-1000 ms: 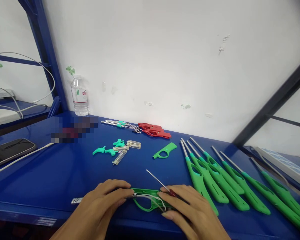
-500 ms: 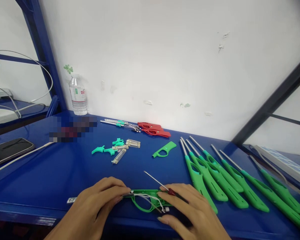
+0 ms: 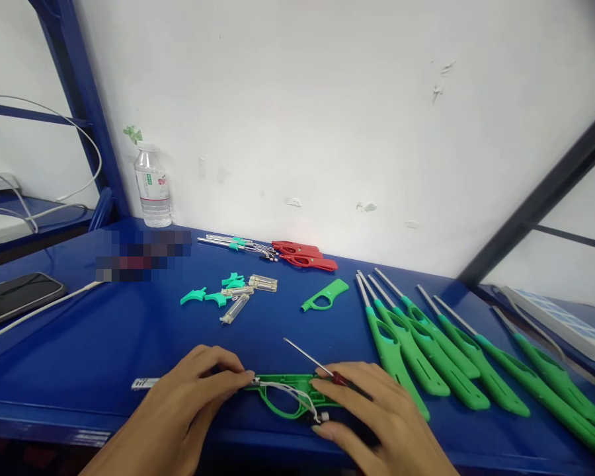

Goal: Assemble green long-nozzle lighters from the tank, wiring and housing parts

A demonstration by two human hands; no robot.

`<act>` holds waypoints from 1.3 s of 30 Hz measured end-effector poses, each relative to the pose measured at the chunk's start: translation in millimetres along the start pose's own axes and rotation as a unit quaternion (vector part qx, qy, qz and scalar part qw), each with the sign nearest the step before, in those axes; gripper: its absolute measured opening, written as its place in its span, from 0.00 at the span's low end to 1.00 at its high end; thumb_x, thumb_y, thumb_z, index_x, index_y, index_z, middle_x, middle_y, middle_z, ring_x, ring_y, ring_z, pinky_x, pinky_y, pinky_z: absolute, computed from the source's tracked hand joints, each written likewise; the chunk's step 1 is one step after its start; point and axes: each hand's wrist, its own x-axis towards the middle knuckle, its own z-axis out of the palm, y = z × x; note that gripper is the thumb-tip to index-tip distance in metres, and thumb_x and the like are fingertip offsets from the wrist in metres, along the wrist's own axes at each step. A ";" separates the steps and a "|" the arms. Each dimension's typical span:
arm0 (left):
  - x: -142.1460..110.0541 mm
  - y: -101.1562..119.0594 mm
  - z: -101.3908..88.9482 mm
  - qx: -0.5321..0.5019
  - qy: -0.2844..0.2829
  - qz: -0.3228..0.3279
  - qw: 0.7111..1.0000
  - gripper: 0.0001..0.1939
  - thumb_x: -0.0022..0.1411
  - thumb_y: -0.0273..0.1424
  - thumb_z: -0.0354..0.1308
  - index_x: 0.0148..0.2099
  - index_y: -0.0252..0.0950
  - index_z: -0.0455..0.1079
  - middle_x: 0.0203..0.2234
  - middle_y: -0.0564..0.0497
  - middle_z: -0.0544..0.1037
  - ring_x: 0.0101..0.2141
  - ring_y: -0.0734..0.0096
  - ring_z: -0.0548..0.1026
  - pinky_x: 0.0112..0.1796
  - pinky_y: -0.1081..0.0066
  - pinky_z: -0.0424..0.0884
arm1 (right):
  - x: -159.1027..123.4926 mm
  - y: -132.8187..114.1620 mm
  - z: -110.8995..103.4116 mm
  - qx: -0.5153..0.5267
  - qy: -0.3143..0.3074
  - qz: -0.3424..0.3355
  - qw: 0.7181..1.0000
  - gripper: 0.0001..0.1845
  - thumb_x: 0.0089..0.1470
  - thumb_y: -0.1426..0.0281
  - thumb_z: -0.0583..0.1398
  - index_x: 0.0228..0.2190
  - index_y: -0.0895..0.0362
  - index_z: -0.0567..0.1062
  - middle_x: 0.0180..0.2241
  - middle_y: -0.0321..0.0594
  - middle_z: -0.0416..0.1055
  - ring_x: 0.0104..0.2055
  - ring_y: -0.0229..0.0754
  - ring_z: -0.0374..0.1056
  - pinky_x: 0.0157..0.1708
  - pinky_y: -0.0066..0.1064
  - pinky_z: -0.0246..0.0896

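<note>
Near the table's front edge, an open green lighter shell (image 3: pixel 293 380) lies between my hands, its inside facing up. My left hand (image 3: pixel 193 396) pinches the metal tube (image 3: pixel 146 383) where it meets the shell's left end; the slotted tip sticks out left of the hand. White wires (image 3: pixel 302 396) run from the tube across the shell's finger loop to a small black-and-white part (image 3: pixel 322 417) by my right fingertips. Held in my right hand (image 3: pixel 381 413) is a screwdriver (image 3: pixel 308 357), shaft pointing up and left, while the fingers also rest on the shell's right end.
Several green lighters (image 3: pixel 434 354) lie at the right. Behind sit a green shell half (image 3: pixel 336 291), clear fuel tanks (image 3: pixel 235 309), teal triggers (image 3: pixel 193 296), red shells (image 3: pixel 307 262) and metal tubes with wires (image 3: pixel 218 242). A water bottle (image 3: pixel 153 188) and phone (image 3: pixel 22 297) are at left.
My left fingers have shifted slightly up and left with the metal tube. The wires have drawn in across the finger loop, and the black-and-white part has moved slightly left. My right hand stays nearly still.
</note>
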 end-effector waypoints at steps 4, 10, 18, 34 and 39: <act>2.0 1.3 -0.9 -0.005 -0.001 -0.004 1.000 0.17 0.74 0.30 0.53 0.50 0.53 0.82 0.43 0.57 0.83 0.40 0.73 0.83 0.41 0.82 0.76 | -1.4 -0.1 1.3 0.005 -0.001 0.001 1.000 0.20 0.72 0.50 0.56 0.48 0.45 0.83 0.46 0.32 0.84 0.44 0.42 0.82 0.42 0.31 0.78; 7.1 6.7 -7.6 -0.013 -0.022 -0.012 1.000 0.18 0.74 0.30 0.53 0.50 0.56 0.82 0.41 0.59 0.83 0.39 0.77 0.83 0.40 0.85 0.74 | 2.7 1.1 2.4 0.051 0.030 -0.045 0.997 0.14 0.72 0.59 0.58 0.43 0.50 0.82 0.41 0.36 0.84 0.42 0.40 0.82 0.43 0.28 0.75; 8.5 7.4 -3.7 -0.022 -0.007 -0.019 1.000 0.18 0.75 0.30 0.53 0.48 0.55 0.83 0.40 0.60 0.83 0.38 0.78 0.83 0.40 0.86 0.73 | 8.2 0.2 1.0 0.059 0.042 -0.070 0.995 0.18 0.75 0.63 0.55 0.40 0.53 0.83 0.36 0.37 0.84 0.36 0.36 0.81 0.37 0.23 0.74; 2.7 4.8 2.9 0.011 0.035 0.018 0.999 0.21 0.72 0.28 0.49 0.46 0.52 0.84 0.42 0.53 0.83 0.37 0.71 0.83 0.35 0.80 0.76 | 4.5 -3.0 9.9 0.119 0.022 -0.006 0.993 0.16 0.74 0.65 0.56 0.39 0.52 0.83 0.37 0.38 0.82 0.37 0.39 0.79 0.39 0.25 0.76; 7.6 12.1 -4.2 0.016 0.010 -0.021 1.000 0.19 0.71 0.28 0.51 0.44 0.50 0.84 0.40 0.51 0.83 0.35 0.71 0.82 0.35 0.80 0.77 | -0.1 -0.3 11.7 0.132 -0.015 0.010 0.991 0.11 0.72 0.68 0.59 0.42 0.51 0.82 0.41 0.37 0.81 0.39 0.39 0.78 0.40 0.26 0.76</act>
